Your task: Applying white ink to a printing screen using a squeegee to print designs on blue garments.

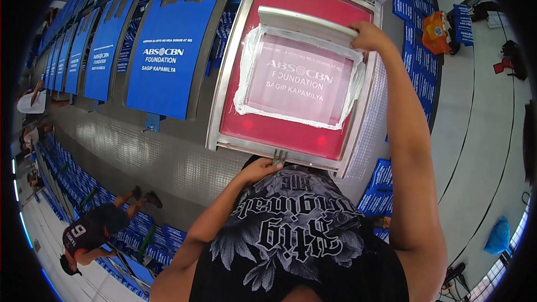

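Right hand (370,37) clamped on pale bar (305,23) at one o'clock on red screen (279,1), left hand (258,170) at six o'clock touching metal bracket (278,156), finger closure unclear

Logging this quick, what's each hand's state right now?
Left hand: curled at the metal bracket, grip unclear.
Right hand: closed, holding one end of the metal bar.

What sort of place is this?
Likely a screen-printing workshop: a framed red screen with white, ink-like paste, a squeegee-like bar in the right hand, and a row of flat blue bag-shaped pieces with white print.
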`<state>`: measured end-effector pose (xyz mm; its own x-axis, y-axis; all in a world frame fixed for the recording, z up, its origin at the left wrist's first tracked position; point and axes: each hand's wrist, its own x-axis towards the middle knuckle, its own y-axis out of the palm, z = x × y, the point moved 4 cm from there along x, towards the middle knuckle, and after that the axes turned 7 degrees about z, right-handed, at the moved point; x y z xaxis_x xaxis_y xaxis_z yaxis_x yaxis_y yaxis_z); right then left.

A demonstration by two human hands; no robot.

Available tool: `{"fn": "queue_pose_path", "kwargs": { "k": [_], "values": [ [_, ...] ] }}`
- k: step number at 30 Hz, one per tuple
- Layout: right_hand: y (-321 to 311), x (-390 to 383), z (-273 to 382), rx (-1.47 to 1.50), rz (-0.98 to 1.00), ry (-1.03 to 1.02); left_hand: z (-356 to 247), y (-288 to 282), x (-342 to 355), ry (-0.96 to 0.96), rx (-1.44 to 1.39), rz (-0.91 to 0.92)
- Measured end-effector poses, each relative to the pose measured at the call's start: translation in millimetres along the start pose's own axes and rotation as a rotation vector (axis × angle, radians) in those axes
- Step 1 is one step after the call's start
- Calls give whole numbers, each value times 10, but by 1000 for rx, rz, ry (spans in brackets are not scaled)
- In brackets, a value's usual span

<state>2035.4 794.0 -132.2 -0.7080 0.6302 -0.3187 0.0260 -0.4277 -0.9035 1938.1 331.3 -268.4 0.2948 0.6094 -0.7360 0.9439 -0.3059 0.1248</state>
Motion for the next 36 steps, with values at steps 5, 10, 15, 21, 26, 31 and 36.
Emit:
{"fn": "queue_pose_path", "kwargs": {
  "k": [5,10,15,21,26,31,36],
  "values": [
    [-40,25,425,-4,-52,-12,-180,104,-115,49,-176,93],
    [-82,-43,554,-17,-111,9,-473,144,-326,256,-137,150],
    [-60,-102,643,-48,-74,42,-516,155,-376,268,-141,140],
    [-28,-190,636,-108,-72,45,-525,129,-363,249,-89,152],
    [302,-902,1050,-41,72,92,-529,162,-372,258,-177,112],
    [1091,-2187,1565,53,-209,-69,-463,171,-316,226,-111,120],
    [1208,-2319,1696,-8,-187,-71,-272,134,-119,196,-27,-6]
  ]
}}
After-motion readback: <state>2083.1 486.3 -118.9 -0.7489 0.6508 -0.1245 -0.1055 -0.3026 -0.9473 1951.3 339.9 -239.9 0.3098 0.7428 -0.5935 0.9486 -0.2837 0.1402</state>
